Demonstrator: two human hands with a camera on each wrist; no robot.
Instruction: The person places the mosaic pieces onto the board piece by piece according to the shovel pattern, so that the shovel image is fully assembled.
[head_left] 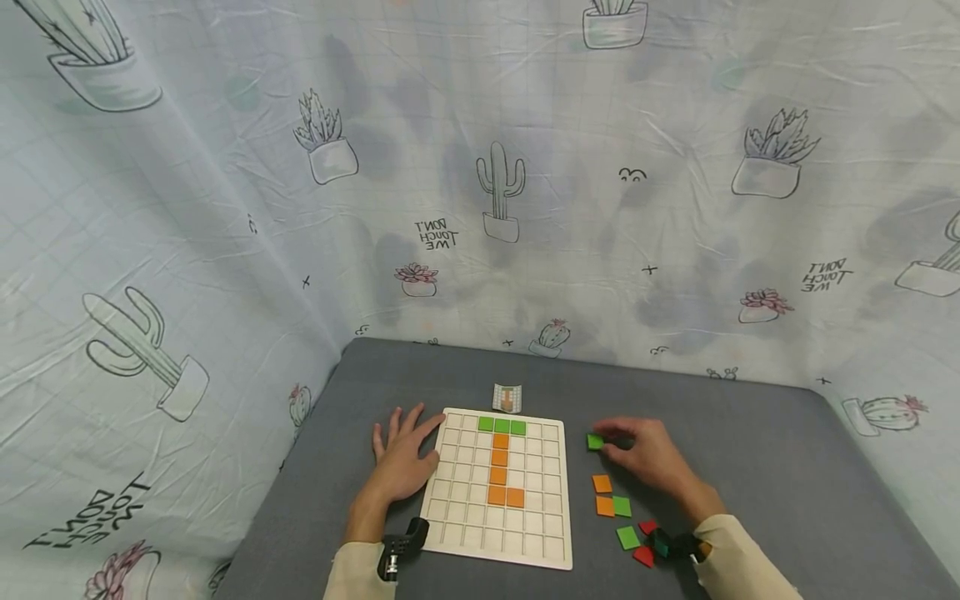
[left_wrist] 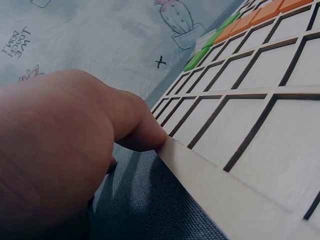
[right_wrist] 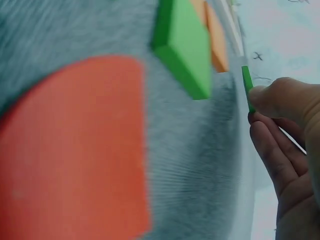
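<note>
My right hand (head_left: pixel 651 452) pinches a green square tile (head_left: pixel 595 442) between thumb and fingers, just right of the wooden grid board (head_left: pixel 555 500). In the right wrist view the held tile (right_wrist: pixel 247 89) shows edge-on at the fingertips. Spread fingers mark my left hand (head_left: pixel 405 462), which rests at the board's left edge; its thumb (left_wrist: pixel 145 127) touches the rim in the left wrist view. Set in the board are a row of green tiles (head_left: pixel 502 426) near the top, a column of orange tiles (head_left: pixel 498 457) below it, and one more orange tile (head_left: pixel 515 497) beside the column's foot.
A small printed card (head_left: pixel 507 398) lies behind the board. Right of the board are loose orange tiles (head_left: pixel 602 483), green tiles (head_left: pixel 627 538) and red pieces (head_left: pixel 643 556), some close under my right wrist. Patterned cloth (head_left: pixel 525 167) hangs around the grey table (head_left: pixel 420 367).
</note>
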